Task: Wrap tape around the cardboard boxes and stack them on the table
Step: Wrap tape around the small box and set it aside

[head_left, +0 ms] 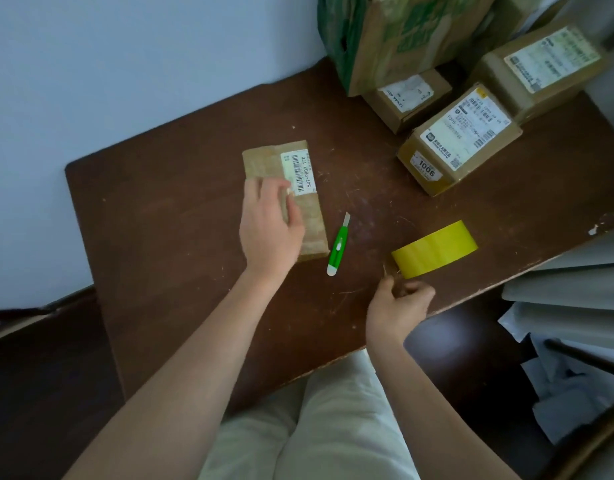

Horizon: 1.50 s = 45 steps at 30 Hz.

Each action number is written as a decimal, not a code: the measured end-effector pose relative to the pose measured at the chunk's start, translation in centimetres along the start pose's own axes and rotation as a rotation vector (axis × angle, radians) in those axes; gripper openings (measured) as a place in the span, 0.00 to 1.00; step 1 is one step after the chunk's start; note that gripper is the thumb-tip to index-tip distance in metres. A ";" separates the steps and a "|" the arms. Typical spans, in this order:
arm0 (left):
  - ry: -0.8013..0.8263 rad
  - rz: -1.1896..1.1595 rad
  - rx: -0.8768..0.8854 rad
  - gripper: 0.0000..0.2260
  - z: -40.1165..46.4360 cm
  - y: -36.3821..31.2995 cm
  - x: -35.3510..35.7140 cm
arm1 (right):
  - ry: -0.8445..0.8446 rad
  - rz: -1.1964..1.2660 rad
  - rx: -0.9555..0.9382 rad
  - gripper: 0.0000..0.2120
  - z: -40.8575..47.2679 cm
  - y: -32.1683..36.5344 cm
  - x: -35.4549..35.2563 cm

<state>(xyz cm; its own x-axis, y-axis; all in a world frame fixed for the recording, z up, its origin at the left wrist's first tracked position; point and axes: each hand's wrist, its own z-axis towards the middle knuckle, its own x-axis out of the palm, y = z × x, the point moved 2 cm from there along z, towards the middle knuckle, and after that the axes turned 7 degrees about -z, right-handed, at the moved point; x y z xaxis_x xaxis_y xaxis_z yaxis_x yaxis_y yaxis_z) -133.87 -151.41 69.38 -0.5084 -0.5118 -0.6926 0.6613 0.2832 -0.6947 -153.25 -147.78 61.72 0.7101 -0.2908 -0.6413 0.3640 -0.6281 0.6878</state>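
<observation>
Across most of the frame spreads a dark brown table [181, 209], scuffed and bare at its left. At upper right stands a cluster of labelled cardboard boxes [461, 140], well apart from both hands. At centre lies a flat cardboard parcel [281, 164], long axis running from upper left towards lower right; the left hand [269, 226] rests on its near end, fingers loosely spread and pressing, not gripping. Lower right, the yellow tape roll [435, 249] sits near the table edge, and the right hand [397, 308] pinches its loose end. The parcel lies to the left of the tape, so the strip would likely be drawn leftward. Between them lies a green utility knife [337, 247], just beside the parcel, in that path.
</observation>
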 end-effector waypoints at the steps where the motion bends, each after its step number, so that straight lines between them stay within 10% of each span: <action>1: -0.033 0.026 -0.068 0.09 0.1 1.2 -0.6 | 0.075 0.004 -0.036 0.11 -0.9 0.3 0.3; 5: 0.082 0.003 -0.425 0.21 0.0 4.6 -1.2 | 0.392 0.014 -0.410 0.11 -3.6 3.4 2.2; 11: 0.341 -0.352 -0.578 0.32 -1.4 6.0 0.2 | 0.878 -0.246 -0.557 0.58 -2.5 7.8 5.0; 28: 0.574 -0.517 -0.607 0.53 -1.8 6.5 -0.2 | 1.052 -0.063 -0.256 0.37 0.9 8.5 6.2; 37: 0.545 -0.530 -0.699 0.48 -1.6 6.1 0.1 | 1.083 -0.116 -0.401 0.22 1.6 9.0 6.2; 45: 0.585 -0.511 -0.717 0.43 -1.3 6.0 0.2 | 1.130 -0.191 -0.444 0.30 2.0 8.5 5.9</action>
<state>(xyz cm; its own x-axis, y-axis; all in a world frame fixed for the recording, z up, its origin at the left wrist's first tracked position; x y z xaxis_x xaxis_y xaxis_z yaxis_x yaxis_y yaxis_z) -130.69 -148.76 64.81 -0.9473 -0.2889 -0.1384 -0.0900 0.6547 -0.7505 -147.15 -156.32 63.07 0.6657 0.7061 -0.2414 0.5362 -0.2277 0.8128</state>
